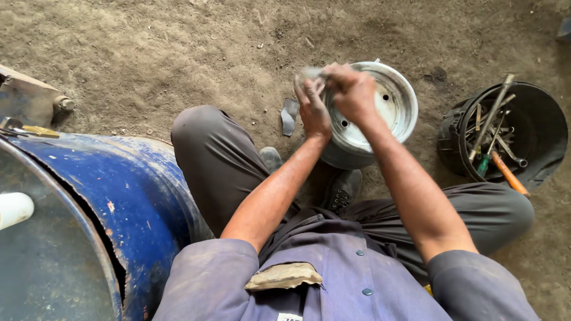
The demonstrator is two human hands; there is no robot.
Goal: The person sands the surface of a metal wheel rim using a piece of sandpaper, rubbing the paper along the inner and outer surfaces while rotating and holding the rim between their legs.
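Steel wheel rim (389,107): silver, dished, with bolt holes; it rests on the dirt floor (178,47) ahead of the seated person's black shoes (342,190). Left hand (312,107): fingers closed on the near edge of the rim. Right hand (352,90): clenched over the rim top, pinching a small grey scrap (310,74). A similar grey strip (289,116) lies on the floor left of the rim. Right: black bucket (538,119) holding metal tools, one orange-handled. Left: blue steel drum (125,196), paint chipped. A tan folded paper (284,276) protrudes from the shirt pocket.
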